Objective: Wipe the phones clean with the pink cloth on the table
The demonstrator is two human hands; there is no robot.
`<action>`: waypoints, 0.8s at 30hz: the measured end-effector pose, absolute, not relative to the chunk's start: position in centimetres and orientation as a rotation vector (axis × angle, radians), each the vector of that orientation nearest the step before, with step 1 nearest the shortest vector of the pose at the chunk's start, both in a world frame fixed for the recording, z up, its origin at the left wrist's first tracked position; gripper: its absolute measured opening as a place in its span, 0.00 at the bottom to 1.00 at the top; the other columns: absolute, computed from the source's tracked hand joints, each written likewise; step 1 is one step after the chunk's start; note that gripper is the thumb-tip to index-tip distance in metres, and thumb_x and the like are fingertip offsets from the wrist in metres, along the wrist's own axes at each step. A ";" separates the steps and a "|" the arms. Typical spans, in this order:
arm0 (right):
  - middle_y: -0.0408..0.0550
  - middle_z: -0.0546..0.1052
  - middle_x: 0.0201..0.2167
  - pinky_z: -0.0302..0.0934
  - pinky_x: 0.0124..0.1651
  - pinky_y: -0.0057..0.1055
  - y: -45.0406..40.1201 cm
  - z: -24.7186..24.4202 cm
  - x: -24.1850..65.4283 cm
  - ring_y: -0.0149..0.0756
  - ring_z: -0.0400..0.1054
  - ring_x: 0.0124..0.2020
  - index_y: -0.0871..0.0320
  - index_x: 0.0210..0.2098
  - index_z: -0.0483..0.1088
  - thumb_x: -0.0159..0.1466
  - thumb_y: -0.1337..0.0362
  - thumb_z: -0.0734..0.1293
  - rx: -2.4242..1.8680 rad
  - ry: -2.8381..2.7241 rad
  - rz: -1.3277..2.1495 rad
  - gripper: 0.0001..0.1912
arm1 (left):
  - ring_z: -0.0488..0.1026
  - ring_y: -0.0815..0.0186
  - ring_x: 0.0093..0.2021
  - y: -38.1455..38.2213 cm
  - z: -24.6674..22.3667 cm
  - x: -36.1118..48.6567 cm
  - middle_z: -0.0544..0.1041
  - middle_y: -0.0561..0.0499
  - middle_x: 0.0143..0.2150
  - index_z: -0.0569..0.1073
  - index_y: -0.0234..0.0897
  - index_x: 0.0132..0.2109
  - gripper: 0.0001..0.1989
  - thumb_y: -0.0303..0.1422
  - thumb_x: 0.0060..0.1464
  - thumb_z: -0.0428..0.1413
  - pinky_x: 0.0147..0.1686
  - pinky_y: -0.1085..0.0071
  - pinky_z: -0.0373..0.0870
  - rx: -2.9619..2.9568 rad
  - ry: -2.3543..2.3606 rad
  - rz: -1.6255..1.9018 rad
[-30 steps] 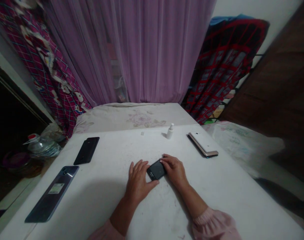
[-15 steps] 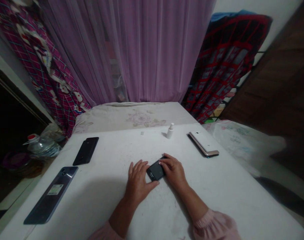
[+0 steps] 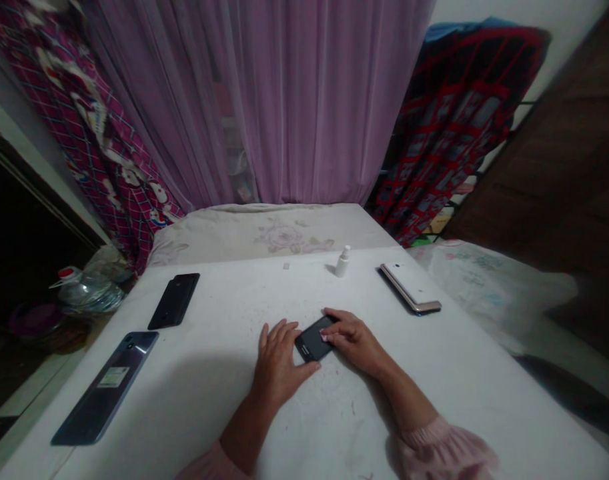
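A small black mobile phone (image 3: 311,341) lies screen up and slanted on the white tabletop in front of me. My left hand (image 3: 279,363) grips its near left end, thumb on the lower edge and fingers at the upper corner. Over the screen, my right hand (image 3: 354,340) has its thumb and fingertips pinched together, with one finger stretched past the phone's far corner. A tiny pale bit shows at that pinch, too small to make out. Beyond the hands stands a small white spray bottle (image 3: 342,263).
To the left lie a black phone (image 3: 175,300) and a larger dark blue phone (image 3: 91,407) with a label on its back. Stacked phones, a white one (image 3: 408,281) on top, rest at the right. A small pale square (image 3: 286,266) lies toward the back, before a purple curtain (image 3: 314,100).
My right hand has slid a little down and to the right across the screen, its pinched fingertips now nearer the middle. My left hand keeps its grip on the phone.
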State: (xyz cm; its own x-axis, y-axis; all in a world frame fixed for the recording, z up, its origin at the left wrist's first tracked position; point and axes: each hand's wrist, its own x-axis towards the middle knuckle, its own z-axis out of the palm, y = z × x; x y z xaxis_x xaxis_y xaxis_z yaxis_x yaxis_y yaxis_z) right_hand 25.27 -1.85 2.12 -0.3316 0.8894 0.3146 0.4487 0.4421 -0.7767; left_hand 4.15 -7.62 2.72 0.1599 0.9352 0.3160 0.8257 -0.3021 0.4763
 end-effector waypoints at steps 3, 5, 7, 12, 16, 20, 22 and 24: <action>0.49 0.76 0.53 0.62 0.56 0.47 -2.0 2.6 25.6 0.45 0.68 0.55 0.47 0.33 0.80 0.60 0.60 0.70 -1.075 -2.037 0.772 0.05 | 0.67 0.48 0.60 -7.7 2.6 4.1 0.75 0.43 0.55 0.71 0.40 0.48 0.25 0.38 0.43 0.68 0.64 0.40 0.50 2.259 1.726 0.869; 0.49 0.76 0.53 0.62 0.55 0.47 -1.9 2.6 25.5 0.45 0.69 0.53 0.47 0.33 0.80 0.60 0.60 0.70 -1.110 -2.029 0.746 0.05 | 0.68 0.47 0.60 -7.7 2.5 4.1 0.76 0.43 0.55 0.71 0.40 0.48 0.25 0.37 0.43 0.68 0.63 0.40 0.51 2.266 1.728 0.870; 0.49 0.78 0.50 0.63 0.54 0.46 -1.6 2.4 25.2 0.44 0.71 0.51 0.47 0.33 0.80 0.60 0.61 0.69 -1.150 -1.999 0.704 0.06 | 0.68 0.47 0.60 -7.6 2.5 4.1 0.76 0.42 0.54 0.71 0.40 0.48 0.25 0.37 0.42 0.68 0.63 0.40 0.51 2.268 1.728 0.864; 0.48 0.81 0.42 0.66 0.50 0.42 -0.6 1.7 24.2 0.41 0.74 0.45 0.49 0.33 0.80 0.60 0.60 0.69 -1.211 -1.904 0.653 0.06 | 0.68 0.47 0.60 -7.6 2.4 4.1 0.76 0.43 0.54 0.71 0.41 0.47 0.23 0.38 0.43 0.67 0.63 0.41 0.50 2.260 1.720 0.877; 0.47 0.81 0.38 0.66 0.49 0.40 0.0 1.8 24.4 0.40 0.74 0.43 0.49 0.34 0.80 0.61 0.59 0.69 -1.209 -1.888 0.672 0.07 | 0.68 0.48 0.60 -7.5 2.3 4.0 0.76 0.43 0.54 0.71 0.41 0.49 0.24 0.38 0.44 0.66 0.64 0.41 0.50 2.270 1.713 0.884; 0.50 0.81 0.41 0.66 0.50 0.41 0.2 2.7 25.7 0.40 0.73 0.44 0.50 0.34 0.80 0.61 0.56 0.69 -1.104 -1.952 0.860 0.09 | 0.68 0.47 0.60 -7.6 2.3 3.9 0.76 0.42 0.55 0.71 0.40 0.50 0.25 0.37 0.45 0.66 0.63 0.41 0.52 2.291 1.717 0.862; 0.52 0.79 0.45 0.65 0.53 0.42 0.1 3.3 26.4 0.42 0.72 0.48 0.51 0.32 0.81 0.60 0.52 0.69 -1.044 -1.990 0.980 0.12 | 0.68 0.47 0.60 -7.5 2.2 3.8 0.76 0.42 0.55 0.71 0.41 0.51 0.25 0.37 0.45 0.65 0.63 0.41 0.52 2.304 1.714 0.864; 0.52 0.77 0.49 0.64 0.55 0.44 -0.1 3.6 27.0 0.43 0.70 0.51 0.51 0.31 0.81 0.59 0.49 0.70 -1.009 -2.014 1.066 0.14 | 0.68 0.47 0.59 -7.5 2.1 3.8 0.76 0.42 0.55 0.71 0.41 0.51 0.24 0.37 0.46 0.64 0.63 0.41 0.52 2.313 1.715 0.874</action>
